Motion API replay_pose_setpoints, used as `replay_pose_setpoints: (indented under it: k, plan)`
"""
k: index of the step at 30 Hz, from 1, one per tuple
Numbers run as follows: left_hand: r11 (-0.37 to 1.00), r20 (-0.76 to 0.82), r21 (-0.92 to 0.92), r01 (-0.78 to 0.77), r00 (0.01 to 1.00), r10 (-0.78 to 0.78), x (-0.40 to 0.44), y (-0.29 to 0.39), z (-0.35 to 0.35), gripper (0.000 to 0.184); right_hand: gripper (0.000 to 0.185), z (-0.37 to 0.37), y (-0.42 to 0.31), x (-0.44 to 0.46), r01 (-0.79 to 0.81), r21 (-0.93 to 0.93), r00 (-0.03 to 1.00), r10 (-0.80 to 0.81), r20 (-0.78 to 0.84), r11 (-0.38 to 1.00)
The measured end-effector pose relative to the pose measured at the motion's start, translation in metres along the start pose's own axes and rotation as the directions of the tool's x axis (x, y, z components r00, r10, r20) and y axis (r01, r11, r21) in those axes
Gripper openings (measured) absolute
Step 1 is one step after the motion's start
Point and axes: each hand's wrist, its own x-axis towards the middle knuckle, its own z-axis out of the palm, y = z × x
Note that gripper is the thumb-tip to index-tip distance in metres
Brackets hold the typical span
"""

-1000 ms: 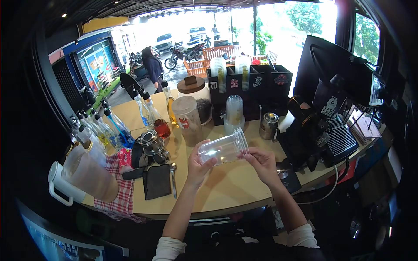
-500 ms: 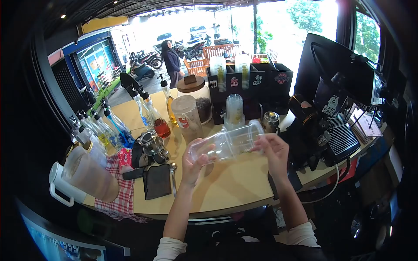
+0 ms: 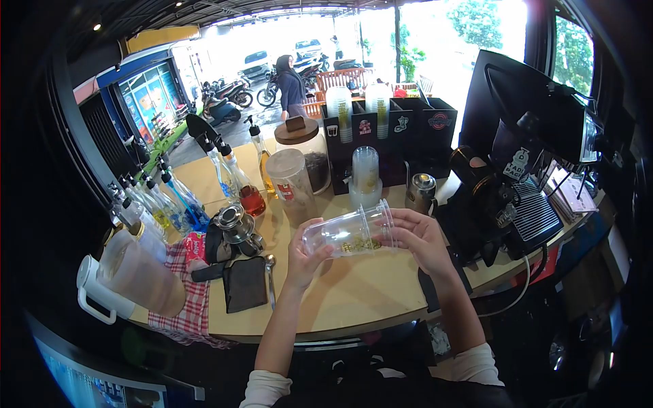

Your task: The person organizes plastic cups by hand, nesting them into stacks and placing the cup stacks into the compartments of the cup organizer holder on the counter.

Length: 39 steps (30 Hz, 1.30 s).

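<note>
From my remote seat I use the black organizer (image 3: 422, 143) as my landmark. In front of it, nearer to me and above the counter (image 3: 347, 306), I have the clear cups (image 3: 337, 231) held on their side, nested, with two rims showing a little apart at the right end and gold print on the wall. My left hand (image 3: 306, 257) grasps the closed end, thumb on the near side. My right hand (image 3: 422, 241) has its fingers curled round the rim end in a looser grasp; I cannot tell whether any fingertip reaches inside.

Directly before the organizer I see an upturned cup stack (image 3: 366, 173), and at its front right a steel pitcher (image 3: 420, 196). Just left of the organizer stands the wooden-lidded jar (image 3: 315, 166), with the frosted canister (image 3: 289, 178) to its front left. Well out to the organizer's front left I make out a metal dripper (image 3: 235, 221), a black pouch (image 3: 245, 285) with a spoon (image 3: 271, 279) beside it, and a large jug (image 3: 149, 275) on a checked cloth (image 3: 178, 285). To the organizer's right is a dark coffee machine (image 3: 534, 214). Beyond and left of the organizer, a person (image 3: 291, 88) stands outside.
</note>
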Motion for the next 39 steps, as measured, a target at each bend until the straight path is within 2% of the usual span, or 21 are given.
replay_pose_setpoints:
  k: [3, 8, 14, 17, 19, 20, 21, 22, 23, 24, 25, 26, 27, 30, 32, 33, 35, 37, 39]
  plan:
    - [0.999, 0.0, -0.045, 0.013, 1.0, -0.013, 0.0, -0.006, -0.004, 0.058, 0.034, -0.002, -0.001, 0.002, -0.003, -0.056, 0.999, 0.005, 0.036, 0.998]
    - [0.997, -0.008, 0.057, -0.046, 0.999, 0.047, -0.001, -0.011, -0.004, 0.057, 0.039, -0.005, 0.005, 0.003, 0.016, -0.118, 1.0, -0.013, 0.023, 0.993]
    - [0.983, 0.015, 0.173, -0.065, 0.998, 0.063, -0.007, 0.001, 0.009, 0.057, 0.029, 0.008, 0.001, 0.001, 0.088, -0.211, 0.991, -0.106, -0.08, 0.974]
    - [0.984, -0.008, 0.163, -0.072, 0.997, 0.074, -0.007, -0.007, 0.003, 0.057, 0.021, 0.012, -0.002, -0.002, 0.131, -0.284, 0.98, -0.167, -0.105, 0.95]
    - [0.985, -0.005, 0.144, -0.091, 0.996, 0.093, -0.008, -0.002, 0.009, 0.058, 0.014, 0.015, -0.005, -0.004, 0.225, -0.631, 0.954, -0.3, -0.013, 0.742]
    - [0.987, -0.005, 0.122, -0.108, 0.994, 0.109, -0.008, 0.0, 0.011, 0.058, 0.014, 0.015, -0.003, -0.004, 0.225, -0.632, 0.954, -0.3, -0.014, 0.742]
    - [0.987, -0.005, 0.121, -0.109, 0.994, 0.11, -0.008, 0.0, 0.011, 0.058, 0.011, 0.016, 0.001, -0.004, 0.276, -0.657, 0.924, -0.382, -0.019, 0.701]
    - [0.976, 0.009, 0.168, -0.14, 0.99, 0.14, -0.008, 0.001, 0.011, 0.057, 0.009, 0.016, 0.003, -0.003, 0.326, -0.682, 0.887, -0.461, -0.019, 0.655]
    - [0.962, 0.024, 0.214, -0.171, 0.985, 0.17, -0.008, 0.001, 0.01, 0.056, 0.009, 0.012, 0.003, 0.001, 0.329, -0.681, 0.887, -0.462, -0.015, 0.654]
    - [0.961, 0.023, 0.214, -0.175, 0.984, 0.174, -0.008, 0.002, 0.006, 0.056, 0.007, 0.002, -0.001, 0.004, 0.401, -0.796, 0.781, -0.623, 0.038, 0.454]
    - [0.987, -0.015, 0.088, -0.137, 0.99, 0.139, -0.009, 0.003, -0.003, 0.055, 0.007, -0.007, -0.005, 0.006, 0.425, -0.876, 0.65, -0.75, 0.122, 0.226]
    - [0.994, -0.048, -0.041, -0.1, 0.994, 0.098, -0.01, 0.003, -0.009, 0.055, 0.008, -0.013, -0.009, 0.005, 0.346, -0.812, 0.724, -0.684, -0.087, 0.469]
    - [0.994, -0.048, -0.039, -0.103, 0.994, 0.101, -0.011, 0.002, -0.014, 0.055, 0.01, -0.016, -0.017, 0.004, 0.294, -0.739, 0.791, -0.588, -0.168, 0.607]
    - [0.997, -0.076, -0.021, -0.07, 0.995, 0.068, -0.013, 0.0, -0.016, 0.053, 0.014, -0.02, -0.015, 0.008, 0.334, -0.683, 0.838, -0.536, -0.099, 0.649]
    - [0.994, -0.116, -0.112, -0.002, 0.993, -0.011, -0.012, 0.002, -0.008, 0.053, 0.017, -0.02, -0.012, 0.011, 0.333, -0.517, 0.91, -0.412, -0.043, 0.789]
    - [0.994, -0.115, -0.111, -0.006, 0.993, -0.007, -0.011, 0.001, -0.009, 0.053, 0.017, -0.019, -0.013, 0.012, 0.336, -0.517, 0.909, -0.415, -0.041, 0.787]
    - [0.993, -0.133, -0.116, 0.027, 0.99, -0.042, -0.009, -0.003, -0.011, 0.053, 0.019, -0.017, -0.013, 0.012, 0.237, -0.425, 0.963, -0.27, -0.018, 0.874]
    - [0.992, -0.126, -0.118, 0.041, 0.99, -0.056, -0.009, -0.002, -0.009, 0.053, 0.023, -0.013, -0.012, 0.011, 0.214, -0.379, 0.972, -0.233, -0.004, 0.9]
    - [0.991, -0.118, -0.121, 0.055, 0.991, -0.07, -0.008, -0.003, -0.005, 0.054, 0.031, -0.008, -0.014, 0.011, 0.167, -0.312, 0.984, -0.141, 0.104, 0.935]
